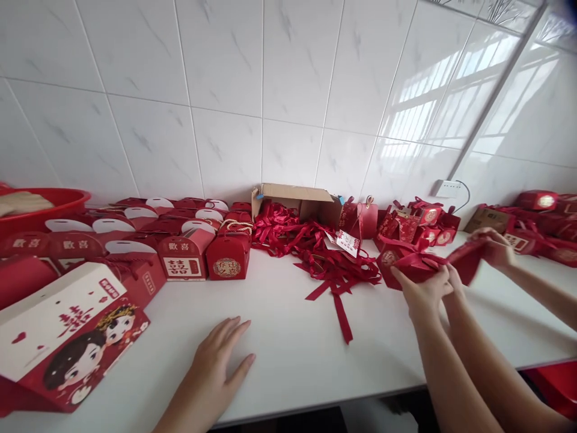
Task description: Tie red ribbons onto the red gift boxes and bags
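Plainly lettered 乔迁之喜 box (228, 258), 歡喜 box (184, 257), right hand (424, 292) gripping ribboned box (388, 260)

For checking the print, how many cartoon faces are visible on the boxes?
2, both on the large box at left: dark-haired face, and gold-crowned face to its right. Hidden sides may have more.

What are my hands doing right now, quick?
Left hand: open, holding nothing.
Right hand: at a red box; I can't tell if its grip is closed.

On the tiled wall (225, 72) we see a white outlet (448, 189); near the wall's left, a red basin (82, 195) holding, perhaps, cloth (24, 203).
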`<move>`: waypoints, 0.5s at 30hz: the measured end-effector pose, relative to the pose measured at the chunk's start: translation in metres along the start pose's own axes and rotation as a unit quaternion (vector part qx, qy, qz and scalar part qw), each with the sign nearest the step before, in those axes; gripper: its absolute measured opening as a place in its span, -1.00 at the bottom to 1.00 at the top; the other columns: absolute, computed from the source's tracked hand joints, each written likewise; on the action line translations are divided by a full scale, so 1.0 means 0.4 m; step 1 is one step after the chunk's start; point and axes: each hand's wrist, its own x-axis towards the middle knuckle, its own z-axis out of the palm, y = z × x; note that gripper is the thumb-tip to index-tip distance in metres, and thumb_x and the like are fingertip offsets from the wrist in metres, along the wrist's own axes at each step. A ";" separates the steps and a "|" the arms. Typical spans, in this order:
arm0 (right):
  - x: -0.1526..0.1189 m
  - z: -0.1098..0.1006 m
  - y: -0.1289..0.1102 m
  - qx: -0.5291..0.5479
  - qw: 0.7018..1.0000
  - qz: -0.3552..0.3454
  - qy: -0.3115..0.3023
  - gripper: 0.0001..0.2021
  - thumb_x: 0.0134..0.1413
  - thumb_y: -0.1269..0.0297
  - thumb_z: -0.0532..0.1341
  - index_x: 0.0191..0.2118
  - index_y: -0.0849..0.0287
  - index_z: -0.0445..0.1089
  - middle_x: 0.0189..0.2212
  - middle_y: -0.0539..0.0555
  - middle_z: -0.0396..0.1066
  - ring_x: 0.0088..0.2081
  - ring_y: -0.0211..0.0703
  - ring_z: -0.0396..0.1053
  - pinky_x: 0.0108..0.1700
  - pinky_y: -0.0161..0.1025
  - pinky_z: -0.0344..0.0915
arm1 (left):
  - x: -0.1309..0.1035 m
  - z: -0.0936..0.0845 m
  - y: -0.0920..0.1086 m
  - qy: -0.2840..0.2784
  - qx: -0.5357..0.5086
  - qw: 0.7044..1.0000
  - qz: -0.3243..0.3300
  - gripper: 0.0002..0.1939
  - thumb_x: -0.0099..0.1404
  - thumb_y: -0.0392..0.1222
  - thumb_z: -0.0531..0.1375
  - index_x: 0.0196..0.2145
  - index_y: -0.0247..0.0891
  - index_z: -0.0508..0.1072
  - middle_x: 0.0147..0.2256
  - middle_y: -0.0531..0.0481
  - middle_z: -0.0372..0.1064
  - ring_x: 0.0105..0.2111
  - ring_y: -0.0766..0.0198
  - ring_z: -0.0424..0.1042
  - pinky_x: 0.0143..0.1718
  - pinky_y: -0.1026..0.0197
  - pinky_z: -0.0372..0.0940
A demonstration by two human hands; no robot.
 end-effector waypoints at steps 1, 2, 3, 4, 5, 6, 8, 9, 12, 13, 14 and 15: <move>0.026 0.022 0.001 -0.020 0.999 0.048 0.015 0.12 -0.24 -0.18 0.31 0.33 0.21 -0.28 0.20 0.48 -0.13 0.18 0.42 0.13 0.08 0.12 0.27 | -0.001 0.000 0.000 0.001 0.004 1.000 0.004 -0.56 0.25 -0.01 0.14 0.08 -0.09 0.39 0.10 -0.10 0.37 0.11 -0.01 0.35 0.08 -0.08 0.35; 0.049 0.042 0.003 -0.028 0.996 0.085 0.021 0.15 -0.27 -0.17 0.34 0.33 0.23 -0.28 0.21 0.49 -0.17 0.20 0.47 0.08 0.12 0.15 0.22 | -0.002 -0.001 0.000 0.003 0.006 1.000 0.006 -0.56 0.26 -0.02 0.14 0.08 -0.10 0.40 0.10 -0.11 0.37 0.11 -0.01 0.35 0.07 -0.07 0.35; 0.067 0.061 0.006 -0.027 0.993 0.109 0.024 0.16 -0.29 -0.14 0.35 0.33 0.26 -0.27 0.21 0.51 -0.18 0.21 0.51 0.04 0.15 0.18 0.16 | -0.003 -0.002 0.001 0.003 0.007 1.000 0.006 -0.57 0.26 -0.02 0.14 0.07 -0.10 0.41 0.10 -0.11 0.37 0.11 -0.01 0.35 0.07 -0.07 0.35; 0.080 0.076 0.010 -0.033 0.993 0.108 0.025 0.16 -0.26 -0.13 0.34 0.34 0.31 -0.28 0.22 0.54 -0.21 0.23 0.54 -0.01 0.18 0.23 0.10 | -0.004 -0.003 0.002 0.000 0.008 1.000 0.005 -0.58 0.26 -0.02 0.13 0.06 -0.10 0.42 0.10 -0.11 0.37 0.11 -0.01 0.35 0.07 -0.08 0.35; 0.088 0.090 0.013 -0.037 0.994 0.097 0.029 0.15 -0.21 -0.12 0.31 0.34 0.36 -0.32 0.23 0.56 -0.24 0.25 0.56 -0.08 0.20 0.26 0.02 | -0.006 -0.004 0.002 -0.002 0.010 1.000 0.003 -0.58 0.27 -0.02 0.13 0.06 -0.10 0.43 0.10 -0.11 0.37 0.12 -0.01 0.35 0.07 -0.08 0.35; 0.090 0.101 0.014 -0.040 0.995 0.082 0.035 0.12 -0.15 -0.10 0.28 0.34 0.38 -0.35 0.25 0.57 -0.28 0.29 0.54 -0.16 0.23 0.27 -0.05 | -0.007 -0.005 0.003 -0.006 0.011 1.000 0.000 -0.59 0.26 -0.02 0.13 0.05 -0.09 0.43 0.10 -0.10 0.37 0.12 -0.01 0.34 0.07 -0.08 0.35; 0.083 0.121 0.006 -0.050 0.997 0.017 0.050 0.00 -0.02 -0.05 0.20 0.35 0.34 -0.36 0.29 0.49 -0.34 0.33 0.42 -0.31 0.26 0.24 -0.13 | -0.009 -0.004 0.001 -0.012 0.013 1.000 -0.003 -0.58 0.26 -0.01 0.14 0.06 -0.07 0.43 0.11 -0.09 0.36 0.13 -0.01 0.34 0.07 -0.07 0.35; 0.076 0.132 -0.005 -0.062 0.996 -0.035 0.046 -0.10 0.05 -0.01 0.16 0.35 0.30 -0.30 0.31 0.43 -0.35 0.34 0.35 -0.33 0.26 0.21 -0.13 | -0.009 -0.004 -0.001 -0.014 0.015 1.000 -0.002 -0.58 0.26 -0.01 0.14 0.06 -0.07 0.43 0.12 -0.08 0.36 0.13 -0.01 0.34 0.07 -0.07 0.36; 0.059 0.174 -0.053 -0.111 0.974 -0.193 -0.040 -0.46 0.18 0.13 0.06 0.24 0.19 0.09 0.30 0.29 -0.18 0.32 0.20 -0.22 0.25 0.10 -0.06 | -0.009 -0.003 -0.006 -0.010 0.019 1.000 0.000 -0.60 0.25 0.00 0.15 0.04 -0.05 0.44 0.11 -0.07 0.36 0.12 0.00 0.34 0.07 -0.05 0.36; 0.057 0.194 -0.072 -0.125 0.963 -0.224 -0.081 -0.55 0.18 0.17 0.06 0.16 0.16 0.21 0.27 0.25 -0.08 0.29 0.16 -0.15 0.24 0.05 -0.03 | -0.008 -0.003 -0.007 -0.007 0.021 1.000 0.002 -0.60 0.25 0.01 0.16 0.03 -0.05 0.45 0.11 -0.07 0.36 0.12 0.00 0.35 0.06 -0.05 0.36; 0.057 0.215 -0.090 -0.134 0.954 -0.239 -0.121 -0.62 0.16 0.20 0.09 0.09 0.12 0.31 0.23 0.20 0.02 0.27 0.11 -0.07 0.24 0.00 -0.02 | -0.008 -0.004 -0.008 -0.004 0.024 1.000 0.003 -0.61 0.25 0.01 0.16 0.02 -0.04 0.46 0.10 -0.07 0.37 0.11 0.01 0.36 0.06 -0.04 0.37; 0.057 0.239 -0.106 -0.140 0.947 -0.245 -0.151 -0.65 0.13 0.20 0.13 0.03 0.09 0.37 0.19 0.17 0.11 0.23 0.10 0.00 0.23 -0.02 0.01 | -0.007 -0.006 -0.007 -0.002 0.027 1.000 0.004 -0.62 0.24 0.01 0.16 0.00 -0.04 0.47 0.09 -0.07 0.38 0.10 0.01 0.37 0.05 -0.03 0.38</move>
